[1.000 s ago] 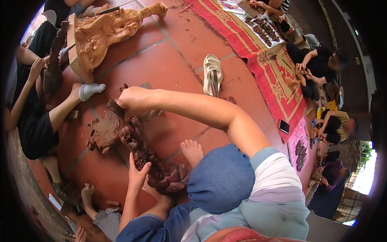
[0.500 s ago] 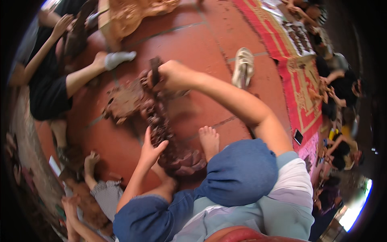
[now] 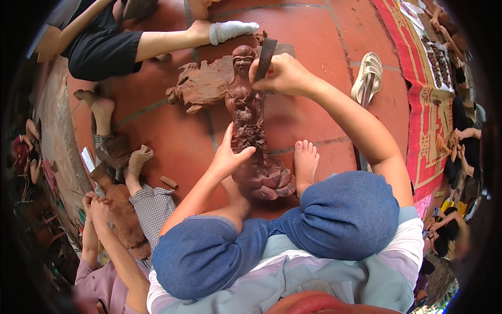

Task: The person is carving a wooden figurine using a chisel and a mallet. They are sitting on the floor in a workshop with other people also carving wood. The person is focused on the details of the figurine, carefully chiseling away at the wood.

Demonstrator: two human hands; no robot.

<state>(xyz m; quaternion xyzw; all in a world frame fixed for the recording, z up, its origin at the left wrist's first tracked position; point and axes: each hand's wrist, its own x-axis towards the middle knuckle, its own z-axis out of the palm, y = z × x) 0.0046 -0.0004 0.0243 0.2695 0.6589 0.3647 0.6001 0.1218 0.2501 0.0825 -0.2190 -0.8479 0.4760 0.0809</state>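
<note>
A dark reddish-brown carved wooden statue [image 3: 241, 99] of a bearded, robed figure stands between my bare feet, on a rounded base of petal shapes. My left hand [image 3: 227, 157] holds its lower middle, thumb and forefinger spread round the carving; the other fingers are partly hidden. Beside the statue's head, my right hand [image 3: 280, 73] pinches a dark flat strip [image 3: 265, 58], which slants upward from the fingers. Whether the strip touches the wood I cannot tell. A rough, jagged slab of brown wood [image 3: 206, 81] lies on the floor just left of the statue.
A neighbour's socked foot [image 3: 232, 32] reaches close to the statue's top. At lower left, another person's hands [image 3: 97, 205] are over a carved wooden figure [image 3: 128, 214]. A pale sandal [image 3: 367, 78] lies right of my arm, near a red patterned mat [image 3: 415, 104].
The view has shifted, so the statue sits further right and higher. My right hand still pinches the dark strip at its top, and my left hand remains on its lower middle.
</note>
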